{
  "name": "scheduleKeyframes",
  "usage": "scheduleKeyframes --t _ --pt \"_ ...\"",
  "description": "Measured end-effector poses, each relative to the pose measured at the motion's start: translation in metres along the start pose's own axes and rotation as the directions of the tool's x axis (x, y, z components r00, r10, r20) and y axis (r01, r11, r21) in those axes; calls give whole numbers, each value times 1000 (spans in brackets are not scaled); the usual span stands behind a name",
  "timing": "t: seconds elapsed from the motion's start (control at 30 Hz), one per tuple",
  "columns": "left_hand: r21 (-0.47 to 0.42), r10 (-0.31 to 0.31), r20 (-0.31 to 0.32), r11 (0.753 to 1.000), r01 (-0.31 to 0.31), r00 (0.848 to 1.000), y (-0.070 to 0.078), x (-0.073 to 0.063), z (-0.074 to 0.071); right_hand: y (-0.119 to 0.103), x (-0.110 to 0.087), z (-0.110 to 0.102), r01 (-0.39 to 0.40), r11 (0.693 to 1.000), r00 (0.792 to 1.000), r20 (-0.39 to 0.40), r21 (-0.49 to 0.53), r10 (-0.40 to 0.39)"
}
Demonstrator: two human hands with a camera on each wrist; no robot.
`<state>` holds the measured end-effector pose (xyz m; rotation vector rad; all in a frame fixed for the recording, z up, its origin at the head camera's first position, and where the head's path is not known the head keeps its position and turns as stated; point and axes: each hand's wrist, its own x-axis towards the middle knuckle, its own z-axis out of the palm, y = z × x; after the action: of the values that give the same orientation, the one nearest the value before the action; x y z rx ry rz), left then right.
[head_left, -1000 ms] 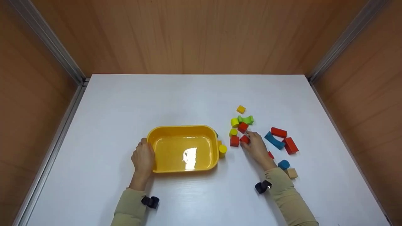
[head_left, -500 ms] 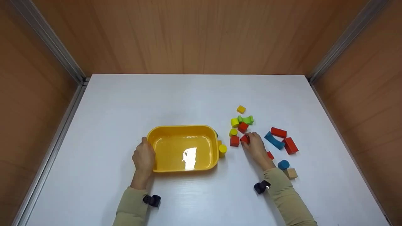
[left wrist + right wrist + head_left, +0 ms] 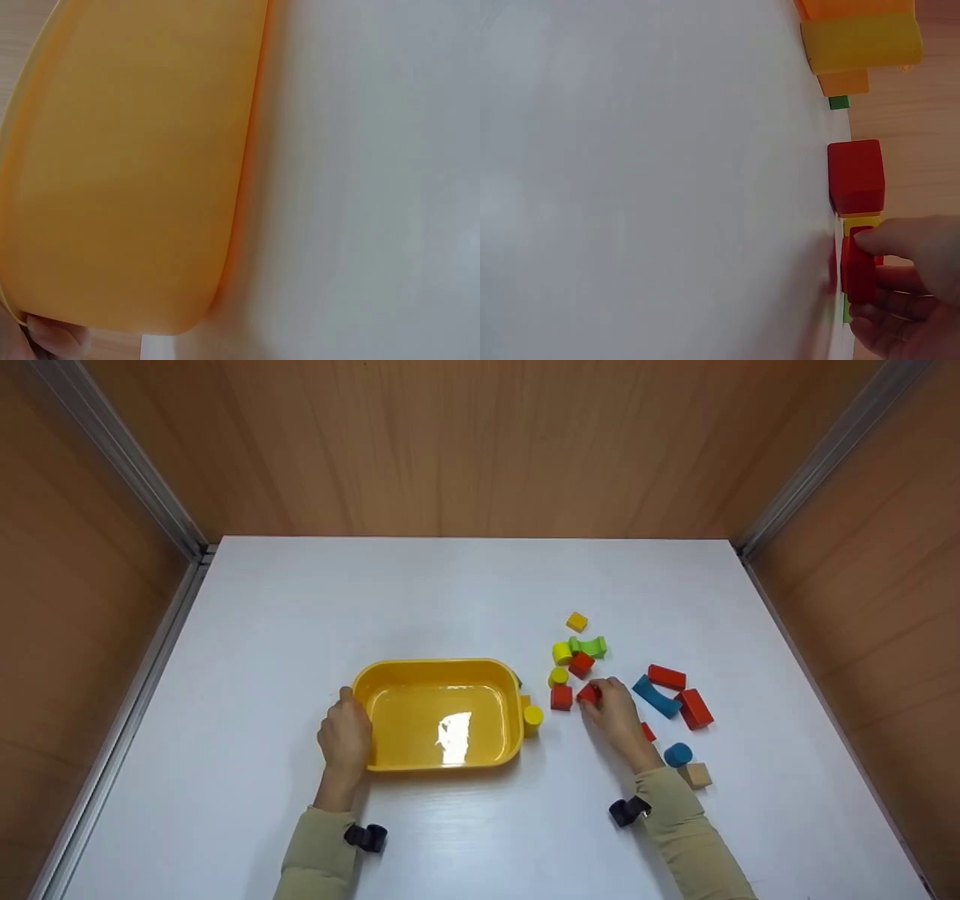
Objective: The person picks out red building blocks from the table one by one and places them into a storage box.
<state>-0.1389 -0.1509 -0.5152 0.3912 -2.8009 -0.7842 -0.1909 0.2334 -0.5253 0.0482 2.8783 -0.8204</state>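
Note:
My left hand grips the left rim of a yellow plastic tub, which has nothing inside. In the left wrist view the tub's wall fills the left side, with fingertips at its rim. My right hand pinches a small red triangular block between thumb and fingers. From the right wrist, that red block appears close over the white table. Beside it stands a red cube, slightly left of the fingertips.
Behind the right hand lie another red block, yellow cylinders, a green arch and an orange-yellow block. A yellow cylinder stands against the tub's right side. Farther right are a blue arch, red blocks, a blue cylinder and a plain wooden block.
The red triangular block has shifted slightly right, a little farther from the red cube, along with my right fingers. My left hand keeps its hold on the tub.

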Motion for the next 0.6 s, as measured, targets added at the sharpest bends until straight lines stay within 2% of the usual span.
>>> scheduleKeyframes --t 0.1,0.23,0.47,0.6 --pt "-1 -3 2 1000 3 1000 0 0 0 -3 -3 -4 -16 1000 1000 0 3 16" --pt "-1 -17 13 1000 17 1000 1 0 0 -8 -8 -11 4 1000 1000 -21 10 -4" --pt "-17 15 -13 1000 -15 1000 2 0 -1 -22 -18 -17 121 993 988 -99 19 -118" --pt "-15 15 -12 1000 -15 1000 3 -1 -1 -33 -26 -18 155 987 983 -105 33 -151"
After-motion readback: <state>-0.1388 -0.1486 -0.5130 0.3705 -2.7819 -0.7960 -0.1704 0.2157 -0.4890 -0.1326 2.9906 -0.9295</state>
